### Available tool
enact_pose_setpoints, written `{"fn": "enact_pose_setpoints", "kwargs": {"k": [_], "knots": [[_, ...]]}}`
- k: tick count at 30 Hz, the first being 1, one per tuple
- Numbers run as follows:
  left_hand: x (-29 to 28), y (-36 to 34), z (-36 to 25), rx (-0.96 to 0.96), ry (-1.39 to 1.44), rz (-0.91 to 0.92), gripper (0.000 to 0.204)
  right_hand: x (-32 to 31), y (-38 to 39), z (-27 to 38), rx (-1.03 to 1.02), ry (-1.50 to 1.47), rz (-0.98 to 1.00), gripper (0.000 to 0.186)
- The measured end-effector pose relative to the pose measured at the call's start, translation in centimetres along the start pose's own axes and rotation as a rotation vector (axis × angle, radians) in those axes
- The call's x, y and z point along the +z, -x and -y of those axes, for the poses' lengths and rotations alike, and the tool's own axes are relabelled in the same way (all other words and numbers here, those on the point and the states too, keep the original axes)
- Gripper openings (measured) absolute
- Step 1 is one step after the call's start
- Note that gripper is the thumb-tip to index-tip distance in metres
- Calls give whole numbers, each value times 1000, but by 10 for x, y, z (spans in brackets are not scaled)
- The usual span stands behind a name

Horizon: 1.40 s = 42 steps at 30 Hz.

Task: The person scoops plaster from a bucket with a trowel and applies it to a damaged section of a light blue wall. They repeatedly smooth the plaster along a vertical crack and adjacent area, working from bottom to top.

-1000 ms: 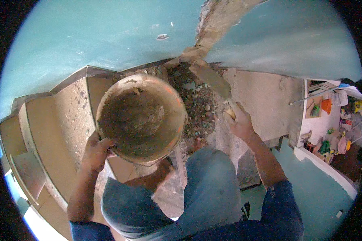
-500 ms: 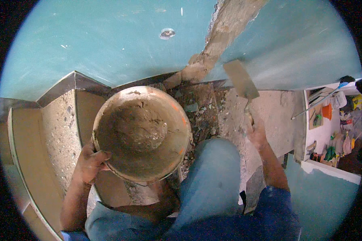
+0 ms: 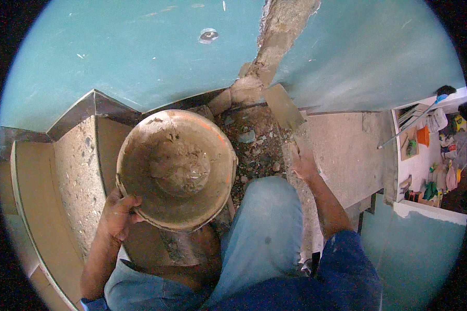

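Observation:
My left hand (image 3: 118,213) grips the rim of a round, mortar-smeared bucket (image 3: 218,179) at its lower left. Grey-brown wet mortar (image 3: 179,163) lies at the bottom, and the bucket is tilted so its inside faces me. In my right hand (image 3: 304,166) is a trowel (image 3: 285,107) with a flat rectangular blade. The blade is raised near the foot of the wall, right of the bucket, close to a mortar-filled strip (image 3: 272,57) running up the blue-green wall (image 3: 124,52). Whether the blade touches the wall, I cannot tell.
Stair steps (image 3: 70,176) with a dark skirting (image 3: 114,108) rise at the left. Rubble (image 3: 254,145) lies at the wall's foot, beside a pale floor slab (image 3: 347,140). A blue-ended pole (image 3: 410,124) leans at the far right, near an orange object (image 3: 423,136) and assorted items.
My right hand and the trowel have moved left, closer to the bucket and the strip's lower end. The bucket has tipped slightly and shifted a little left; my left hand keeps its grip.

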<state>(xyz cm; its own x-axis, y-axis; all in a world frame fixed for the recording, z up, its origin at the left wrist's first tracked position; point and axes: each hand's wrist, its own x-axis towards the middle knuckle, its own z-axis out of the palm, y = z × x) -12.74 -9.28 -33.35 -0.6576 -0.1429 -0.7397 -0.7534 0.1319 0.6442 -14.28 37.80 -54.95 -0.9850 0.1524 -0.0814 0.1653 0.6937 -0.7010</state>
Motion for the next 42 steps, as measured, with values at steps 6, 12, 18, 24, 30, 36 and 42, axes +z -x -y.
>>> {"fn": "enact_pose_setpoints", "kwargs": {"k": [6, 12, 18, 24, 30, 36, 42], "knots": [[2, 2, 6, 18, 57, 1, 49, 12, -20, 10, -169, -218, -9, 41], [1, 2, 19, 5, 116, -10, 46, 37, -51, -30, -195, -26, -108, 38], [-2, 0, 25, 6, 98, 22, 43, 36, -30, -62, 48, 131, 53, 45], [4, 6, 20, 83, 88, 47, 43, -4, 1, -16, -410, 604, -134, 47], [16, 16, 10, 105, 59, 42, 48, -114, 6, 143, -614, 357, 163, 34], [25, 21, 10, 202, -75, 62, 47, -80, 4, 224, -710, 874, 424, 37], [26, 25, 11, 326, -334, 70, 43, -19, 6, 237, -832, 927, 239, 40]]}}
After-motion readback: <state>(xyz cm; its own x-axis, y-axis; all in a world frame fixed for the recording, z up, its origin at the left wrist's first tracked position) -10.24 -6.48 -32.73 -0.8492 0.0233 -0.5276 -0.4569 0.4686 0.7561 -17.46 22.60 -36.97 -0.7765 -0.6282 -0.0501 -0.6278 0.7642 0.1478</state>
